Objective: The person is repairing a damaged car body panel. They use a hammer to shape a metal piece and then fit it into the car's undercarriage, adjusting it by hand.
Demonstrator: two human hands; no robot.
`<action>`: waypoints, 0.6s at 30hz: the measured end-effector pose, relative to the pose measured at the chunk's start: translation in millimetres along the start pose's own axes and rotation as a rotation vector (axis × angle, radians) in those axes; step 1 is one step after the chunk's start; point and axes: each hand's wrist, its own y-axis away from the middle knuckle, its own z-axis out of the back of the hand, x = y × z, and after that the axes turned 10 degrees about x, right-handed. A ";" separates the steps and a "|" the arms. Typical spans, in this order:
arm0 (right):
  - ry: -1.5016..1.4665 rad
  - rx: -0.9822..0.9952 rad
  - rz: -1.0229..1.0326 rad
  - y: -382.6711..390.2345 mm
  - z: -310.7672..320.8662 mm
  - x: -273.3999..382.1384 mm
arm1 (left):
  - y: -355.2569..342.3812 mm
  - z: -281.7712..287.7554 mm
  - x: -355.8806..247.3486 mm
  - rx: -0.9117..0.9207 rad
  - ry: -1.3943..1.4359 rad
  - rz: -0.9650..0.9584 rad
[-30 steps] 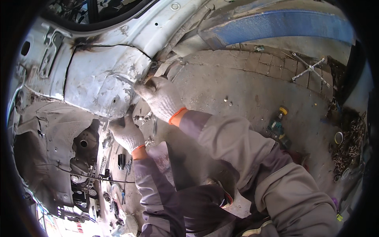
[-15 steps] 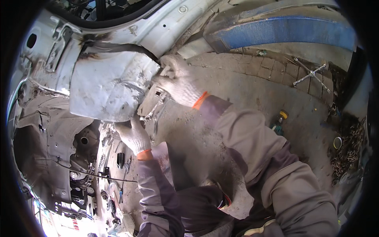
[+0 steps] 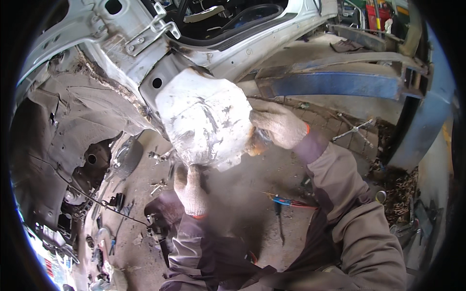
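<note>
The right hand [image 3: 281, 126], in a whitish knit glove with an orange cuff, pinches the right edge of a dented metal panel [image 3: 201, 116], its fingertips partly hidden by the sheet. The left hand [image 3: 191, 195], gloved alike, is closed on the lower edge. The panel is held up, tilted, in front of the car body [image 3: 128, 53], overlapping a grey inner section [image 3: 151, 92] with a round black hole; whether they touch, I cannot tell. Below and to the right, a red-and-blue-handled tool [image 3: 293, 202] lies on the floor [image 3: 252, 186] beside a dark screwdriver-like tool [image 3: 278, 208]. Farther out are a cross-shaped wrench [image 3: 356, 129] and a blue beam [image 3: 335, 84].
</note>
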 end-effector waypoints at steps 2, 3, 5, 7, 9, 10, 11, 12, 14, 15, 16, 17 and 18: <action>0.092 -0.101 0.018 20.3 -2.3 7.2 | 11.3 -16.6 -13.7 0.002 0.051 0.082; 0.036 -0.129 -0.026 20.3 -2.0 20.6 | 18.6 -15.4 -20.6 0.021 0.064 0.129; -0.323 0.046 -0.247 30.5 19.2 48.3 | 21.1 -12.2 -11.5 0.045 0.096 0.125; -1.249 -0.094 -0.612 44.1 22.0 71.8 | 24.3 -20.6 -7.2 0.130 0.091 0.163; -1.194 -0.201 -0.731 60.1 29.9 91.8 | 29.6 -30.9 -10.1 0.232 0.065 0.224; -1.164 -0.256 -0.789 68.1 34.0 101.3 | 35.1 -37.7 -9.8 0.225 0.076 0.196; -1.212 -0.361 -0.796 73.1 34.5 111.3 | 40.9 -45.4 -9.2 0.217 0.089 0.168; -1.242 -0.422 -0.809 77.5 38.6 118.6 | 44.8 -51.8 -10.7 0.210 0.095 0.134; -1.300 -0.546 -0.831 88.5 48.9 130.2 | 46.0 -47.7 -1.9 0.377 0.103 -0.219; -1.124 -0.539 -0.787 102.4 48.9 129.6 | 40.1 -39.0 4.2 0.474 0.010 -0.364; -0.929 -0.537 -0.760 114.5 50.3 130.0 | 32.9 -38.7 3.2 0.537 -0.152 -0.580; -1.169 -0.646 -0.821 124.1 53.1 132.1 | 27.4 -30.5 -4.0 0.551 -0.510 -0.568; -1.346 -0.697 -0.848 127.5 55.7 131.6 | 21.0 -31.4 -6.2 0.546 -0.622 -0.550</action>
